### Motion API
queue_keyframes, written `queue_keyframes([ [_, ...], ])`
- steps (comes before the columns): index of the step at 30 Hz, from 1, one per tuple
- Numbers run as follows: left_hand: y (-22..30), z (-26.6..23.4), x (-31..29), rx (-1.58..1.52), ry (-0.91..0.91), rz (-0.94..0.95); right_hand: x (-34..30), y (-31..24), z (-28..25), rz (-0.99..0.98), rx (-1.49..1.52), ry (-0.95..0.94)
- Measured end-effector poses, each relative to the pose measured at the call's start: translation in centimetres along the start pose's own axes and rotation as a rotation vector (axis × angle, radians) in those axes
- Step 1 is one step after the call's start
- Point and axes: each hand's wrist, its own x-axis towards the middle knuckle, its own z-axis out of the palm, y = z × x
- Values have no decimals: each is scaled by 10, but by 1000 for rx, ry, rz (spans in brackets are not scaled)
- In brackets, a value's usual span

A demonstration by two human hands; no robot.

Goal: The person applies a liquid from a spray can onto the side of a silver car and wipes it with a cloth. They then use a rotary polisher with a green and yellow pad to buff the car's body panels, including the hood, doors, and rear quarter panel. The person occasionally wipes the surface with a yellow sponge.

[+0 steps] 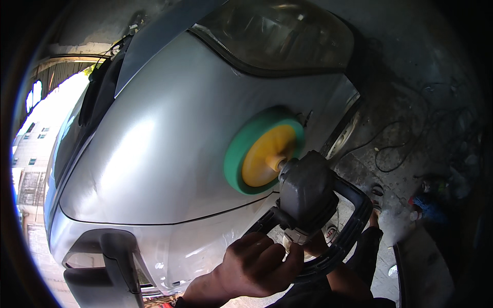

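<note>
A black polisher (306,192) with a looped handle (359,205) is held up against the silver bodywork of a car (169,138). Its round pad, a green foam ring around a yellow-orange backing (267,154), looks smeared by motion and is pressed on or very near the front fender. Wrapped round the lower left part of the loop is my left hand (262,262), closed in a fist. Behind the polisher's body my right hand (317,245) appears closed on it; most of its fingers are hidden.
The car's headlight (277,33) lies at the far side, and its side mirror (102,267) juts out at the lower left. A dark cable (393,149) trails over the floor at the right. A blue bundle (434,208) lies there too. My feet (377,192) show below the polisher.
</note>
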Motion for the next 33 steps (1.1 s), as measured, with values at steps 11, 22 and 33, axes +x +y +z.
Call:
queue_keyframes([
  [11,40,-27,-56,89,100,-235,61,-21,52,-35,50,-60],
  [22,11,41,-43,-30,-22,-98,-48,46,12,184,79,-60],
  [33,-12,111,-15,-110,-84,-152,-87,66,-18,246,5,-29],
])
